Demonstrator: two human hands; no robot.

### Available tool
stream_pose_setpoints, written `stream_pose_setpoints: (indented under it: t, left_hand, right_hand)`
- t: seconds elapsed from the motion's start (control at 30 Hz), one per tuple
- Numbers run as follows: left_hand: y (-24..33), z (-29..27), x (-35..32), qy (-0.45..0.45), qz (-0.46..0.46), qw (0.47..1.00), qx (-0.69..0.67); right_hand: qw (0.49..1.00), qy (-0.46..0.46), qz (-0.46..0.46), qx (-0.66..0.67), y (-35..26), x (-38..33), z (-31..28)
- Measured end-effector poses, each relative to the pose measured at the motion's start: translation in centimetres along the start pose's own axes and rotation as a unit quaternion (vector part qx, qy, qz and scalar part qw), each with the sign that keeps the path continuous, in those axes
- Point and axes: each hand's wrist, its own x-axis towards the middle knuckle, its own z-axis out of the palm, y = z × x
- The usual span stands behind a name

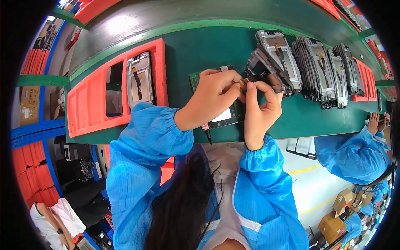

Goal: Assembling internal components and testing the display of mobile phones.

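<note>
Above a green circuit board with a lit white screen [223,116], my left hand [210,98] is closed in a pinch on a small golden-brown flex cable [245,81]. My right hand [262,110] is closed too, its thumb close to the same cable. Its fingers hold the lower part of a phone screen assembly [271,71], which stands tilted beyond the hand. The cable runs toward that assembly. Where the cable ends meet is partly hidden by my fingertips. Behind the held assembly lie more phone frames [282,54] with flex cables on their backs.
To the left, a red foam tray [96,104] holds a phone frame [140,79] and a dark panel [113,89]. Rows of stacked phone frames [316,68] stand at the right, before another red tray [366,79]. A co-worker in a blue sleeve [354,154] sits farther right.
</note>
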Motion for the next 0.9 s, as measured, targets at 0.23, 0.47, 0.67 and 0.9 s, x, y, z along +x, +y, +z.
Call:
stream_pose_setpoints:
  t: [0.23,0.47,0.67,0.9]
  left_hand:
    - [0.5,0.1,0.0,0.008,-0.003,0.999,-0.037]
    - [0.5,-0.1,0.1,0.018,0.022,0.999,0.031]
    - [0.9,0.1,-0.1,0.037,0.034,0.998,0.049]
    - [1.5,-0.2,-0.2,0.041,0.027,0.998,0.042]
  right_hand:
    - [1.0,0.007,0.014,0.023,-0.5,0.2,0.1]
    - [1.0,-0.017,-0.003,-0.018,-0.3,0.0,-0.1]
    - [1.0,-0.006,0.009,0.009,-0.4,0.1,0.1]
    - [0.997,-0.004,-0.068,-0.028,0.3,0.1,0.1]
